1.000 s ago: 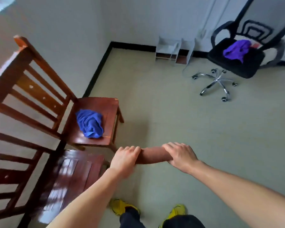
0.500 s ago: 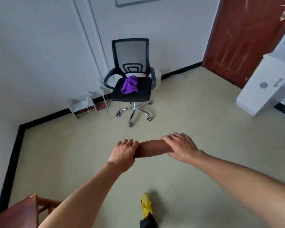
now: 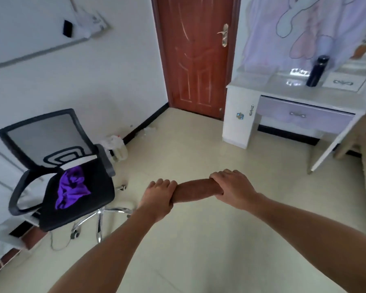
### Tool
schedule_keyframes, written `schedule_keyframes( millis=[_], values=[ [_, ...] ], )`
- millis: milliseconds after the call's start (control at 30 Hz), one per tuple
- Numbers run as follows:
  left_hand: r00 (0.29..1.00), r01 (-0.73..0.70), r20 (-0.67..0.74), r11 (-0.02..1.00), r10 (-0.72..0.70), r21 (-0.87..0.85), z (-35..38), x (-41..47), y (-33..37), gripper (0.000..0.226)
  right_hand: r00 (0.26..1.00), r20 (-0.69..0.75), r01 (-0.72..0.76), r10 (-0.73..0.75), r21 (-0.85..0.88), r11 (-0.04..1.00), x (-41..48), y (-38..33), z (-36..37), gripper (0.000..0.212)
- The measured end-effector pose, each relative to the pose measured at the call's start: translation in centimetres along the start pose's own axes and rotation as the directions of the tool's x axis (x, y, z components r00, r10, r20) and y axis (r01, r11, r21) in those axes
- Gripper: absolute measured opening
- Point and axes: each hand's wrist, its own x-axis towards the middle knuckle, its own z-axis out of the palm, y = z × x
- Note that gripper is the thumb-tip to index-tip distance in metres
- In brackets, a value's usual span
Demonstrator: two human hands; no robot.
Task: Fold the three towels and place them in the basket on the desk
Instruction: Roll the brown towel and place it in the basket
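A brown towel point(image 3: 195, 190), folded into a compact roll, hangs level in the air between my hands over the floor. My left hand point(image 3: 159, 197) grips its left end and my right hand point(image 3: 232, 187) grips its right end. A crumpled purple towel point(image 3: 71, 190) lies on the seat of a black office chair point(image 3: 51, 144) at the left. The white desk point(image 3: 268, 85) with a lilac drawer stands at the right. No basket shows in this view.
A dark bottle point(image 3: 316, 70) stands on the desk top. A shut brown door point(image 3: 195, 56) fills the far wall between the chair and the desk. A white bag point(image 3: 116, 144) sits by the wall behind the chair. Beige floor lies between me and the desk.
The view has swung right: the wooden chairs and blue towel have left the frame, the office chair slid to the left, and the door and desk came in. My hands kept their hold.
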Motion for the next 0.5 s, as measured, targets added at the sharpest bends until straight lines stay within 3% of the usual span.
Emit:
schedule_keyframes(
  millis=[300,500],
  values=[
    [0.965,-0.262,-0.01,0.965,0.262,-0.002,0.9,25.7,5.4,0.037,0.978,-0.05,-0.207,0.204,-0.06,0.977,7.4,20.2,1.3,0.036],
    [0.963,-0.268,-0.021,0.962,0.268,-0.047,-0.1,42.2,8.9,0.035,0.968,-0.037,-0.248,0.247,-0.049,0.967,15.9,34.5,0.2,0.037]
  ],
)
